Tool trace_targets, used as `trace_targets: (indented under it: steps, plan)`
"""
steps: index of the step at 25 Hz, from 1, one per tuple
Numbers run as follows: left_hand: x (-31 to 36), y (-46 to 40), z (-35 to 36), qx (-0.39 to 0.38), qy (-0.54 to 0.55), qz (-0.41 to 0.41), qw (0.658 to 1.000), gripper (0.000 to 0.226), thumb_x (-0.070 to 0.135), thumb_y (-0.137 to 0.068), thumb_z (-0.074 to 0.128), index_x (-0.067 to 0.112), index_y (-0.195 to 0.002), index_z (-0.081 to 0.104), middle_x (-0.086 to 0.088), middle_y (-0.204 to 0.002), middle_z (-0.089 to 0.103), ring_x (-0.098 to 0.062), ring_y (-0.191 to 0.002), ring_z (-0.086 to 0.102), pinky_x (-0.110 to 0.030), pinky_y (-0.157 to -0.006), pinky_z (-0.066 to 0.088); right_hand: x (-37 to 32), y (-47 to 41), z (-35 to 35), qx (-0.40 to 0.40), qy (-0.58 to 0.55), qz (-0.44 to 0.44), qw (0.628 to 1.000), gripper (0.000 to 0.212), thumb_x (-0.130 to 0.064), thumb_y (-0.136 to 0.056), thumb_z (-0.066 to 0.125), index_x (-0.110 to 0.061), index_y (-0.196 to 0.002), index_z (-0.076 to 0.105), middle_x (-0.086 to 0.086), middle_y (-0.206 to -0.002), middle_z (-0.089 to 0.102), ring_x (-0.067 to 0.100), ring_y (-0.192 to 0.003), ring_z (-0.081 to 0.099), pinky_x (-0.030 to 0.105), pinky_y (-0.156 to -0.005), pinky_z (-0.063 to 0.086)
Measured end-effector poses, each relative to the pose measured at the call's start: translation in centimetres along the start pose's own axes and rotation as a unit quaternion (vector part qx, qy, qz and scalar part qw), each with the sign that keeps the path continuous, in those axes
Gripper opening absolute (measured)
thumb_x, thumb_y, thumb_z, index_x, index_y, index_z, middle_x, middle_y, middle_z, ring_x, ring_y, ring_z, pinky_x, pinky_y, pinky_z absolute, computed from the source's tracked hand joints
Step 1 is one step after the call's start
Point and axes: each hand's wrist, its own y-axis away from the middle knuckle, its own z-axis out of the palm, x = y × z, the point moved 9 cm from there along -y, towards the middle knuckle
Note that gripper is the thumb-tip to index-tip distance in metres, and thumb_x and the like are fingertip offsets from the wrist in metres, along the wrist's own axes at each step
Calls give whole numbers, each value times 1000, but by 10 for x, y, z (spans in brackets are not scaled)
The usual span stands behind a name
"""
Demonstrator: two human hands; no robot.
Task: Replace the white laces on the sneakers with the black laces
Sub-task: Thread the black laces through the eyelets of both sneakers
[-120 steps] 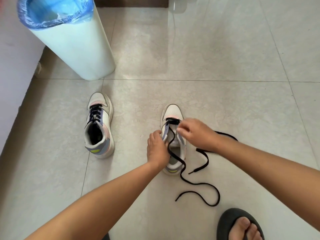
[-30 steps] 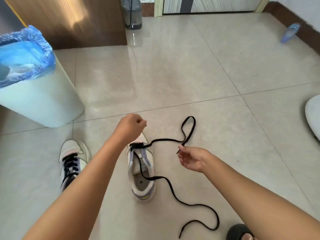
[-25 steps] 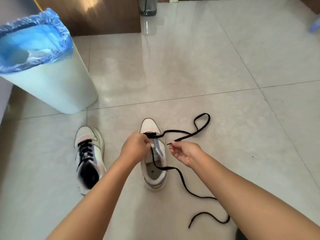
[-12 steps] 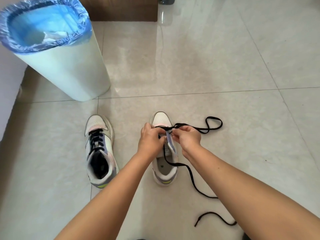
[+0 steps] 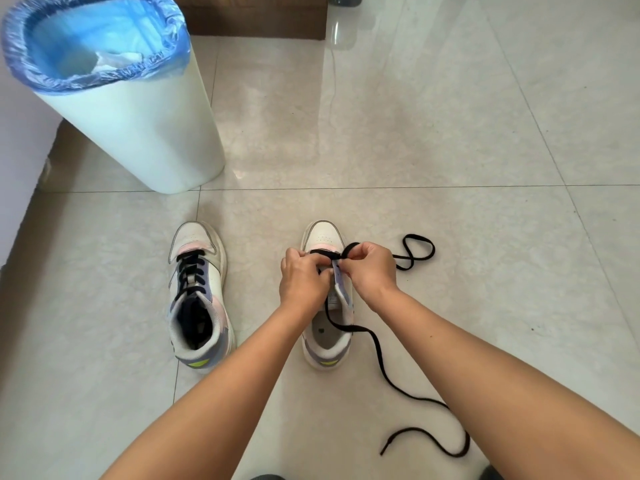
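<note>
Two white high-top sneakers stand on the tiled floor, toes pointing away from me. The left sneaker [image 5: 198,296] is laced with a black lace. Over the right sneaker [image 5: 326,348] both hands meet near the toe-end eyelets. My left hand [image 5: 302,278] holds the shoe's left eyelet edge. My right hand [image 5: 372,268] pinches the black lace [image 5: 381,368] at the right eyelet edge. One lace end loops on the floor to the right, the other trails across the shoe opening and down toward me.
A white bin with a blue liner [image 5: 114,88] stands at the back left, holding some white scraps. A brown wooden panel [image 5: 256,15] runs along the back. A purple wall [image 5: 17,133] borders the left side.
Earlier my hands were spread apart, pulling the lace out to the right. They have come together over the right sneaker's front eyelets, and the lace loop has drawn in closer.
</note>
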Motion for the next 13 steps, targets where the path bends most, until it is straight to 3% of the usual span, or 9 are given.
trace_targets:
  steps: [3, 6, 8, 10, 13]
  plan:
    - [-1, 0, 5, -4, -6, -20, 1000, 22, 21, -89, 59, 21, -107, 70, -6, -115, 39, -23, -119, 35, -23, -87, 35, 7, 1, 5, -10, -14, 23, 1000, 20, -6, -75, 74, -16, -66, 59, -2, -69, 63, 14, -70, 60, 28, -70, 51]
    - [0, -1, 7, -12, -21, -29, 999, 19, 23, -90, 57, 20, -103, 71, -6, -114, 38, -23, -117, 35, -24, -85, 35, 32, 7, 9, -49, -154, 134, 978, 13, -6, -77, 73, -9, -76, 61, 7, -82, 65, 18, -79, 60, 28, -70, 48]
    - [5, 1, 10, -10, -56, -23, 998, 19, 24, -92, 54, 18, -102, 69, -6, -113, 38, -23, -116, 35, -25, -80, 37, 38, 13, 12, -100, -193, 154, 964, 13, -9, -80, 70, -12, -84, 58, 8, -93, 63, 18, -87, 56, 25, -70, 43]
    - [13, 4, 14, -7, -81, -11, 997, 22, 22, -92, 50, 14, -103, 67, -7, -114, 38, -24, -116, 35, -27, -83, 38, 35, 18, 7, -134, -101, 96, 981, 29, -17, -82, 67, -16, -107, 52, 2, -100, 55, 14, -90, 53, 21, -73, 42]
    - [25, 8, 22, -34, -112, 3, 993, 25, 20, -92, 46, 9, -104, 65, -12, -117, 40, -28, -114, 37, -28, -96, 33, 27, 26, -8, -136, 20, 7, 990, 61, -20, -82, 66, -15, -134, 33, 0, -91, 44, 8, -78, 47, 16, -64, 41]
